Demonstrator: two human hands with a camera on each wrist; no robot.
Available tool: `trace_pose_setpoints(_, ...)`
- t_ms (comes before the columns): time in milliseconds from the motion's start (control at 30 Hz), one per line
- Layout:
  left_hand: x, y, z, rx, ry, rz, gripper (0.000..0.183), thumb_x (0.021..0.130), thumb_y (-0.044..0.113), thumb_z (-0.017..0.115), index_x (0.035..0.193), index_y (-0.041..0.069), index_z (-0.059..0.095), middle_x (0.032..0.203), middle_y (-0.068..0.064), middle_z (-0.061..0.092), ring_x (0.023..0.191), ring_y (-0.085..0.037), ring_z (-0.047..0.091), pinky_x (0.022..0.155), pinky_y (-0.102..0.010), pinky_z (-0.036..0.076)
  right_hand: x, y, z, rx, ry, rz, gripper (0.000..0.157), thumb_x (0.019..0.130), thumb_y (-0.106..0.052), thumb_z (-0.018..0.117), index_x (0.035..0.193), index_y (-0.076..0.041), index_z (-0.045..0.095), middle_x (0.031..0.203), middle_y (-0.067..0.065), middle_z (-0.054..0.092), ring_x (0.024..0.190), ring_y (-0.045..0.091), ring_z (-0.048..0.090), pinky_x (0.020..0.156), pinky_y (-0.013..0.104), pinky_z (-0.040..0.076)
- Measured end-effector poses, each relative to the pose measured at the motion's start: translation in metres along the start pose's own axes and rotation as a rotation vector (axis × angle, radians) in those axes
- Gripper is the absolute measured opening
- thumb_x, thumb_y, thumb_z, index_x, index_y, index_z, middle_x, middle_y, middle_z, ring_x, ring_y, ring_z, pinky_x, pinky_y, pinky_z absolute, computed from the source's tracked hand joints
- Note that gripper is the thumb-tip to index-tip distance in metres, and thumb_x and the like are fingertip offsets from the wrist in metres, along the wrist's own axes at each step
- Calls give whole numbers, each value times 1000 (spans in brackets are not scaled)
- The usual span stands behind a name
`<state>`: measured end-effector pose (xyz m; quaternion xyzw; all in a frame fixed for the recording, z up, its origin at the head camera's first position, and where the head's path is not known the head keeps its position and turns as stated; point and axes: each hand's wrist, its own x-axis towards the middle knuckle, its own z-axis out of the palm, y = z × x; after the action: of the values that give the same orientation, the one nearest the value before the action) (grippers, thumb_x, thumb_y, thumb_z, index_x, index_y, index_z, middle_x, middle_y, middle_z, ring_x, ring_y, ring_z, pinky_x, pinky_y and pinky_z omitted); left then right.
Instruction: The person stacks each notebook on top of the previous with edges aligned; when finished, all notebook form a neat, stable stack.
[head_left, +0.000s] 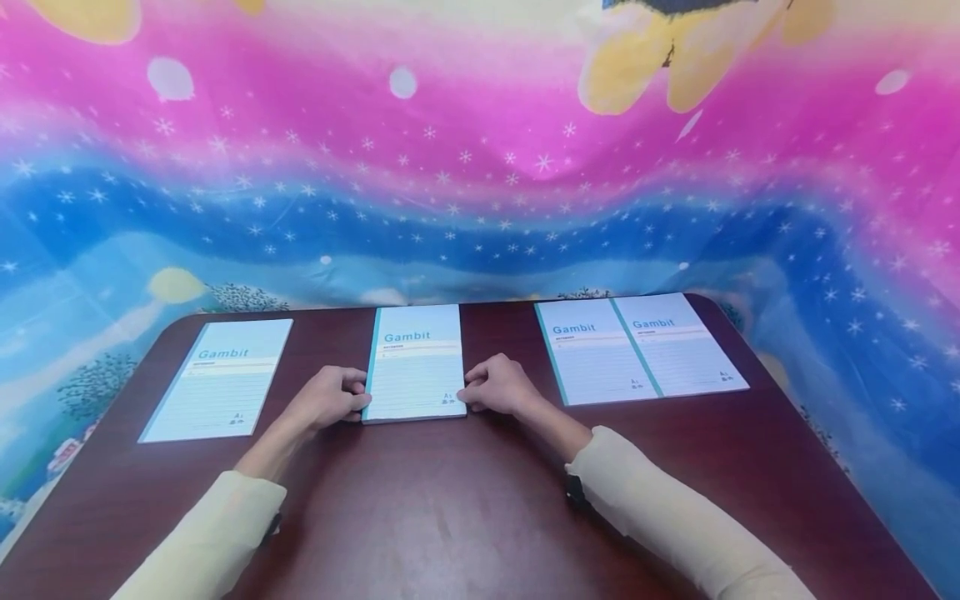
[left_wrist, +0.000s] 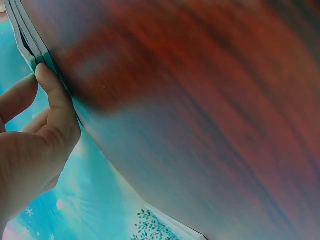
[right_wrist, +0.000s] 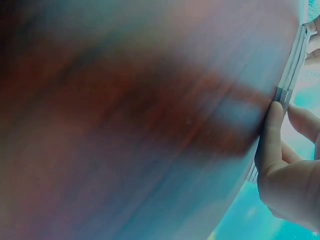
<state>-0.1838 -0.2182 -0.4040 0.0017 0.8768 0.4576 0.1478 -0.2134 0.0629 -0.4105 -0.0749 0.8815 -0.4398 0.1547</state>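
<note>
A small stack of white notebooks point(head_left: 417, 379) with teal spines and "Gambit" covers lies near the table's far edge, between my two hands. My left hand point(head_left: 330, 397) grips its spine side near the front corner. In the left wrist view, thumb and forefinger meet at the teal corner of the layered stack point(left_wrist: 31, 40). Opposite, my right hand point(head_left: 504, 385) has its curled fingers and thumb at the right side, by the front corner. The right wrist view shows the thumb against the stacked edges point(right_wrist: 291, 70). The stack's edges look nearly lined up.
One more Gambit notebook point(head_left: 217, 383) lies to the left, turned slightly. Two others, the nearer-in notebook point(head_left: 596, 354) and the outer notebook point(head_left: 682, 346), lie side by side at the right. Behind the dark wooden table point(head_left: 420, 517) hangs a colourful patterned cloth point(head_left: 480, 183).
</note>
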Motion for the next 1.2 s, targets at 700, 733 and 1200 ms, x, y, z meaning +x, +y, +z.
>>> trace_pose_setpoints(700,2,0,-2,-15,4,-27,51,96,-1,64,139,-19,45,108,-21,58,90,-24,66,75,-36,61,2,-4,0,-60,-11,2,35,89,-14,80,119,2,73,105,12,74,69,12,71,75,32,61)
trace_pose_setpoints(733,2,0,-2,-16,3,-26,51,96,-1,64,139,-19,45,108,-21,58,90,-24,66,75,-36,61,2,-4,-1,-62,-13,2,35,89,-14,80,119,2,72,103,11,74,69,12,71,75,33,61)
trace_pose_setpoints(1200,-4,-1,-12,-30,-21,0,51,97,3,65,139,-17,45,100,-18,61,87,-24,68,77,-38,61,4,-10,-3,12,10,-52,41,87,-10,81,123,3,67,93,9,70,71,17,69,66,30,61)
